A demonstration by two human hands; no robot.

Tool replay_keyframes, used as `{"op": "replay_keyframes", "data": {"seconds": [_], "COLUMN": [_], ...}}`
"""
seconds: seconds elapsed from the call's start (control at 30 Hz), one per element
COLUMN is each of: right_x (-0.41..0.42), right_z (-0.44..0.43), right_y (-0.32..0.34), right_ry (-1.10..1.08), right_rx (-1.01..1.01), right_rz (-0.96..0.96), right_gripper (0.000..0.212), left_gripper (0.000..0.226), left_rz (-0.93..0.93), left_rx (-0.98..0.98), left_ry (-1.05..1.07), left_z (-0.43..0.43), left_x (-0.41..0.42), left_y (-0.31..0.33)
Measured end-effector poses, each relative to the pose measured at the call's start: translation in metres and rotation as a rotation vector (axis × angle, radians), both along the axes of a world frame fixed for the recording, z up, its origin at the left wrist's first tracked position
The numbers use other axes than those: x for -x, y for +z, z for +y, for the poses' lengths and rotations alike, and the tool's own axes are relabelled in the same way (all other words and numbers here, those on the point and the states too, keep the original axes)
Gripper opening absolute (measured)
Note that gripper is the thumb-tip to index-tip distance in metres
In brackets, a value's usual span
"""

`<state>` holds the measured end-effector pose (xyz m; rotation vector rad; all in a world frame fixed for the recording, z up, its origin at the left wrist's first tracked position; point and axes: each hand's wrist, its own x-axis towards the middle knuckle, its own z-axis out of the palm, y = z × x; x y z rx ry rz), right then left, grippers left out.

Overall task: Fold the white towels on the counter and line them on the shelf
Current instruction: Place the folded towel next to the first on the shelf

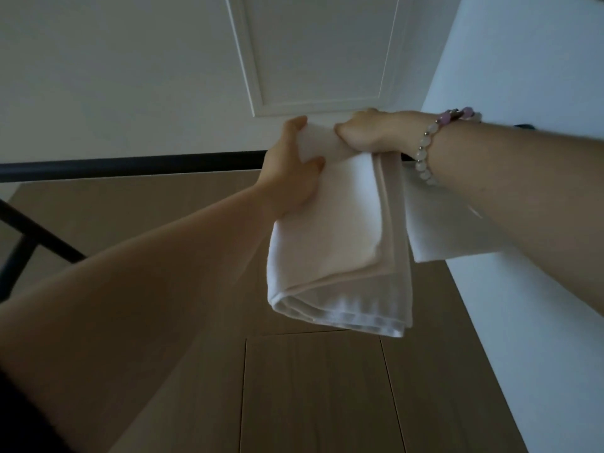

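A folded white towel (340, 256) hangs over a black horizontal bar (130, 166) in the middle of the head view, its layered lower edge drooping toward me. My left hand (294, 171) holds the towel's left side near the top, thumb in front and fingers behind. My right hand (366, 134), with a bead bracelet on its wrist, grips the towel's top fold over the bar. A second white towel (451, 230) hangs on the same bar just to the right, partly behind my right forearm.
A white panelled door or wall (317, 53) rises behind the bar. A white wall (539, 60) closes in the right side. Black diagonal frame struts (36, 230) stand at the left. Beige wood-look floor (310, 387) lies below.
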<state>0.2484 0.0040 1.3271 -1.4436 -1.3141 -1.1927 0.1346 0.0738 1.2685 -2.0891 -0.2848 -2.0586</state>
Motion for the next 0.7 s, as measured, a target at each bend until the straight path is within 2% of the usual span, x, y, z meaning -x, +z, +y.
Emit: {"op": "replay_keyframes", "data": {"seconds": [0.13,0.2,0.3,0.43,0.5,0.57,0.7], "right_x": [0.002,0.007,0.008,0.001,0.001,0.0,-0.003], "right_z": [-0.003,-0.005,-0.004,0.0,0.004,0.007,0.013], "right_y": [-0.004,-0.011,-0.011,-0.006,-0.003,0.0,0.0], "right_ry": [0.014,-0.011,0.014,-0.002,-0.041,-0.05,-0.067], "right_rx": [-0.18,-0.116,-0.017,0.037,0.063,0.06,0.042], "right_rz": [-0.138,-0.174,-0.145,-0.125,-0.121,-0.135,-0.168], "right_gripper": [0.037,0.033,0.038,0.041,0.043,0.045,0.05], "left_gripper": [0.067,0.068,0.068,0.078,0.071,0.064,0.045], "left_rz": [-0.028,-0.039,-0.063,-0.203,-0.242,-0.185,-0.097], "left_rx": [0.073,0.112,0.152,0.164,0.276,0.378,0.283], "left_ry": [-0.003,0.015,0.023,-0.183,-0.296,-0.298,-0.156], "left_z": [-0.003,-0.007,-0.016,-0.013,-0.005,0.001,-0.001], "left_x": [-0.005,-0.01,-0.017,-0.016,-0.012,-0.011,-0.009], "left_y": [0.01,0.015,0.017,0.001,-0.01,-0.02,-0.023]}}
